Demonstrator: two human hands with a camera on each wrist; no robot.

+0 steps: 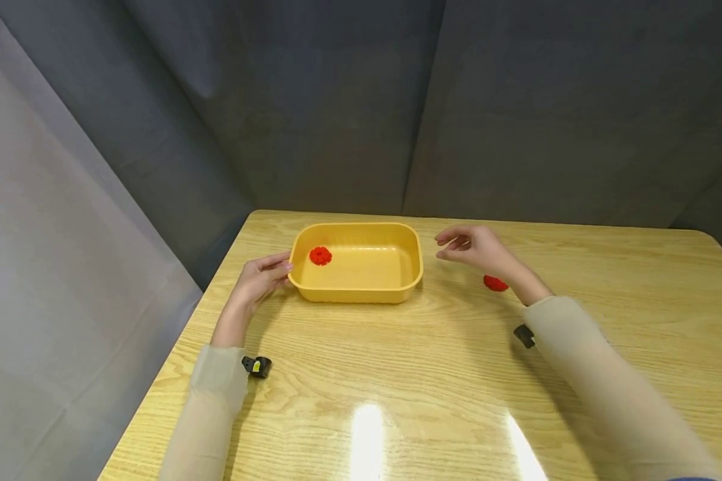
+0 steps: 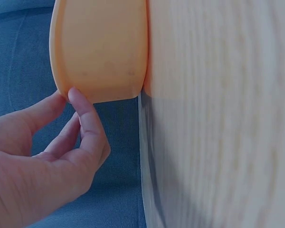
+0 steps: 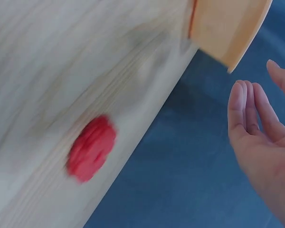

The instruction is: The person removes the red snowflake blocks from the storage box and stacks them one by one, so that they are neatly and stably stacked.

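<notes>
The left hand (image 1: 259, 277) is touching the yellow tub (image 1: 357, 292) with straight fingers (image 2: 88, 123) while the right hand (image 1: 475, 246) is hovering loosely spread just beside it over the wooden table (image 1: 445, 374).

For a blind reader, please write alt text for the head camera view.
A yellow tray on a wooden table holds one red disc. The left hand touches its left end; the open right hand hovers right of it, above a second red disc.
</notes>
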